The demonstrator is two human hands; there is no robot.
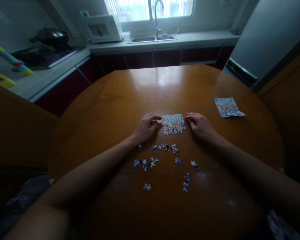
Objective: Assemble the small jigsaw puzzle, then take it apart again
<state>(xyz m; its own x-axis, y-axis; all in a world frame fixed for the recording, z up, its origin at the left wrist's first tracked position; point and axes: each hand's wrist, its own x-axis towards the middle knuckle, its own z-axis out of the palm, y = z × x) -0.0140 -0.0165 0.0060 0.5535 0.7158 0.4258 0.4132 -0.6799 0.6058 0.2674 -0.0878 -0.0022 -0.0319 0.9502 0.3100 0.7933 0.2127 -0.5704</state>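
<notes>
Multicoloured puzzle (pixel 174 124) sits between both hands (pixel 145 127), bent and loosely spread, with forearms (pixel 115 151) slanting inward.

Puzzle (pixel 174 124), loose pieces (pixel 147 187), creased sheet (pixel 227 106) on wooden table (pixel 110 113).

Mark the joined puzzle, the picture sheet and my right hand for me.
Joined puzzle (pixel 174 125): head view, middle of its patterned face.
Picture sheet (pixel 227 106): head view, middle of its printed side.
Right hand (pixel 201 126): head view, back of the hand.
</notes>
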